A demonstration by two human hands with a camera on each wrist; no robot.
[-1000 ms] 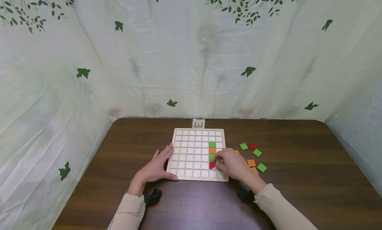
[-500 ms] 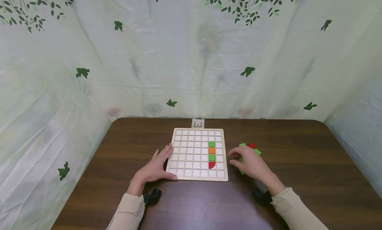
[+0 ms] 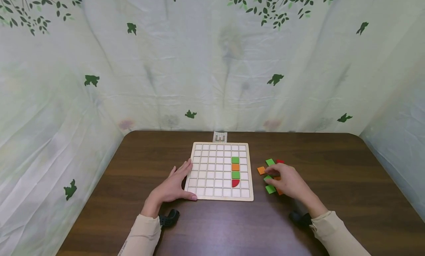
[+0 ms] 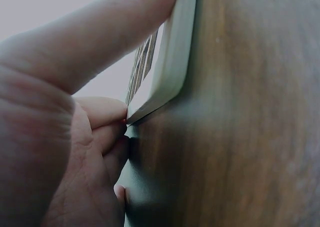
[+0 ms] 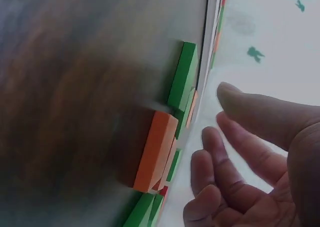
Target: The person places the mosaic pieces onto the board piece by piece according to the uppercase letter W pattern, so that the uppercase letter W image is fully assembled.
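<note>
A white gridded board (image 3: 212, 175) with a pale wooden rim lies on the table. One of its columns bears a green square tile (image 3: 235, 160), an orange square tile (image 3: 235, 167), another green one (image 3: 235, 175) and a red rounded-corner tile (image 3: 235, 183). My left hand (image 3: 172, 186) rests against the board's left edge, fingers extended, thumb at the near corner. In the left wrist view the thumb touches the board's rim (image 4: 175, 62). Right of the board, my right hand (image 3: 290, 180) hovers over loose tiles, thumb and fingers apart. Nothing shows between them in the right wrist view.
Loose tiles lie around the right hand: an orange one (image 3: 261, 170), a green one (image 3: 270, 162), a red one (image 3: 280, 161) and another green one (image 3: 270, 189). The hand covers some. A small printed card (image 3: 220, 137) lies behind the board. A patterned curtain (image 3: 212, 64) hangs behind the table.
My right hand has left the red tile on the board and moved right, over the loose tiles. The left hand has stayed at the board's edge.
</note>
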